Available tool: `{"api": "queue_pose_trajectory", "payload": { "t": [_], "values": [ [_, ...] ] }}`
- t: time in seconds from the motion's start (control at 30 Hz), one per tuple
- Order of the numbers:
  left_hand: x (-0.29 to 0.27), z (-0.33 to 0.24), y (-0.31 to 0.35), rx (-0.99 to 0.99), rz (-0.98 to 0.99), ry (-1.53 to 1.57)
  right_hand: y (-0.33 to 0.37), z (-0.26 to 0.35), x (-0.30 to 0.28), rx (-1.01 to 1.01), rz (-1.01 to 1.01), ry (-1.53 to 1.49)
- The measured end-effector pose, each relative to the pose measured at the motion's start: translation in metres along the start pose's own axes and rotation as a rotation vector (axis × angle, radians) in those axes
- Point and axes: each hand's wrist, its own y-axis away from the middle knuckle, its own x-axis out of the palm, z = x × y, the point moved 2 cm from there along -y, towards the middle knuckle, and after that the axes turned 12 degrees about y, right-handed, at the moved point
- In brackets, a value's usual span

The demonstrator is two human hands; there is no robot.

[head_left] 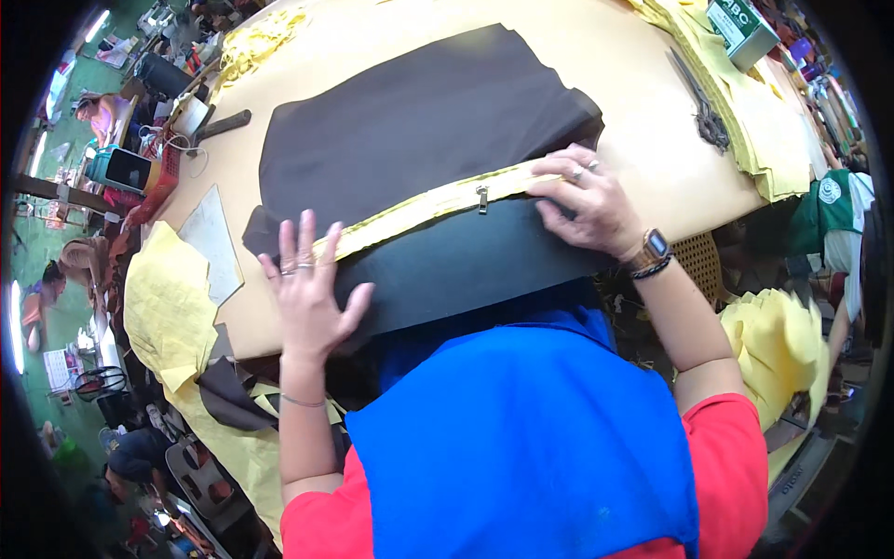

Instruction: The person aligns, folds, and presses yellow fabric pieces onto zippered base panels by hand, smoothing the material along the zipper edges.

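A dark brown sheet of material (400, 121), its right edge slightly curled, lies on the table in front of me. A yellow zipper strip (410, 216) with a metal zipper pull (482, 199) runs along its near edge. On the near side of the strip, a black panel (466, 265) reaches over the table's front edge. My left hand (312, 289) is open, fingers spread, touching the strip's left end. At the right end, my right hand (591, 200) has bent fingers closed on the strip, the thumb by the black panel. What lies under these fingers is hidden.
Long scissors (703, 112) lie at the right beside stacked yellow sheets (768, 140) and a green-and-white box (742, 33). A hammer (223, 126) and a light flat plate (212, 242) are at the left. More yellow sheets (168, 298) drape over the left edge. Several people work beyond.
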Motion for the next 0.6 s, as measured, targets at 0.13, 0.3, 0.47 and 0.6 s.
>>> {"api": "queue_pose_trajectory", "payload": {
  "t": [0.13,0.3,0.47,0.6],
  "values": [
    [0.036,-0.062,-0.027,0.091,0.081,0.159,-0.033,0.045,0.027,0.072,0.048,-0.108],
    [0.058,-0.057,-0.047,0.071,0.179,0.262,-0.050,0.043,0.041,0.127,0.101,-0.279],
    [0.076,-0.053,-0.046,0.197,0.086,0.332,-0.042,0.043,0.033,0.239,0.120,-0.307],
    [0.073,-0.047,-0.035,0.140,0.078,0.330,-0.033,0.021,0.054,0.497,0.270,-0.509]
  ]
}}
